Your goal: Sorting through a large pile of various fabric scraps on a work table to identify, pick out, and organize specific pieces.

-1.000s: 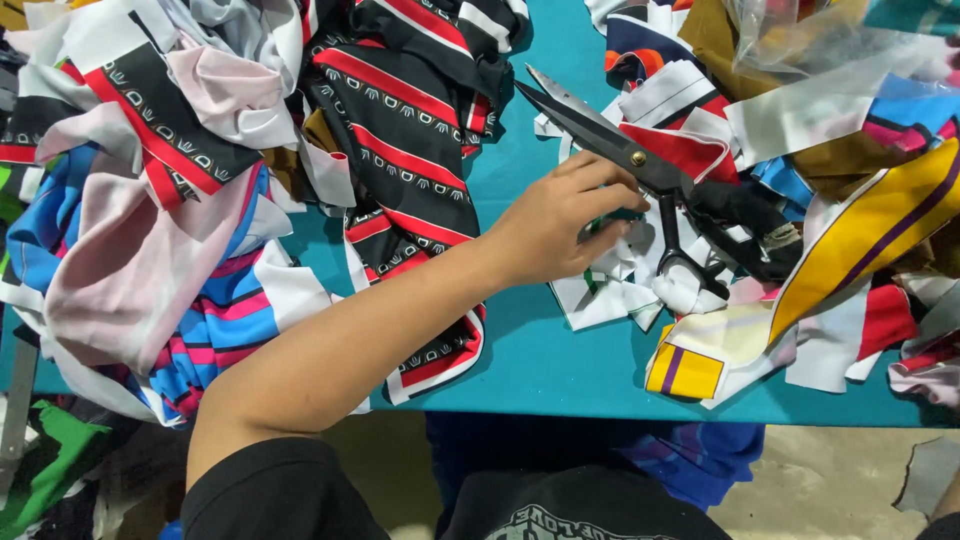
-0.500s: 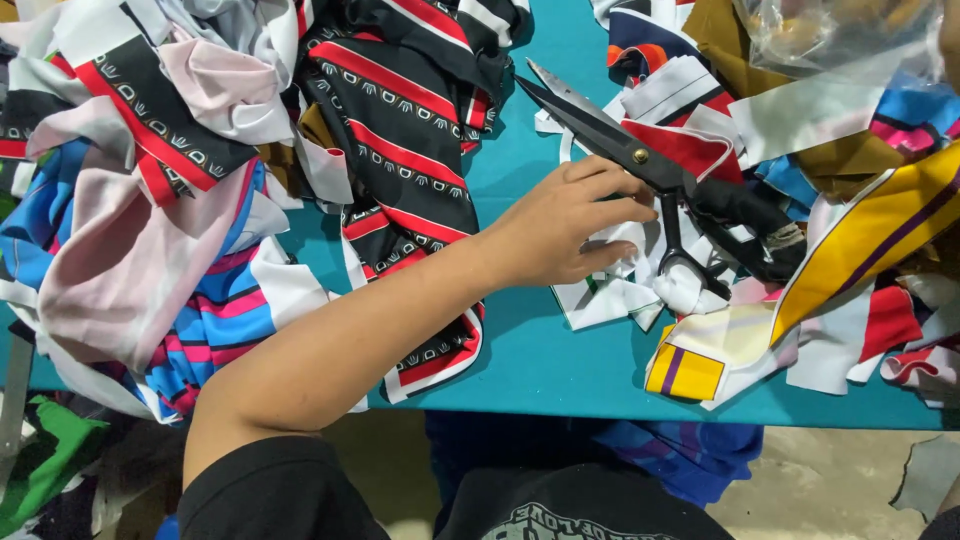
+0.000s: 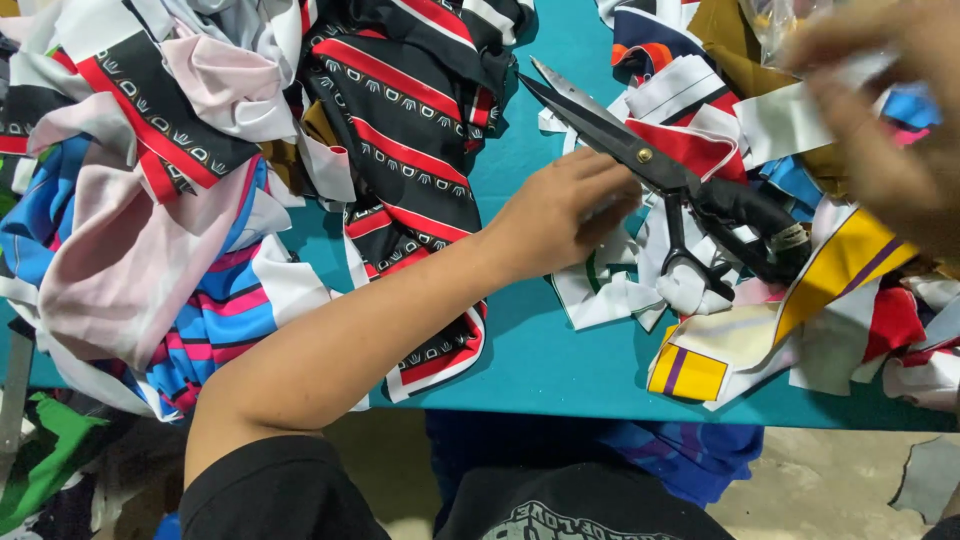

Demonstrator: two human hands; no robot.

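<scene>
My left hand (image 3: 565,212) reaches from the lower left across the teal table (image 3: 560,360). Its fingers are curled down onto a white fabric scrap (image 3: 600,295), right beside the pivot of large black-handled scissors (image 3: 655,165). The scissors lie on the scrap pile, blades slightly apart and pointing to the upper left. My right hand (image 3: 880,130) is blurred at the upper right, over a white fabric strip (image 3: 785,120). Whether it grips the strip is unclear.
A heap of black-and-red patterned cloth (image 3: 410,110) and pink, blue and white garments (image 3: 130,260) fills the left half. Mixed scraps, including a yellow piece (image 3: 690,370), cover the right. The table's front edge runs along the bottom.
My right hand has come into view at the upper right. My left hand has stayed by the scissors, its fingers shifting slightly on the white scrap.
</scene>
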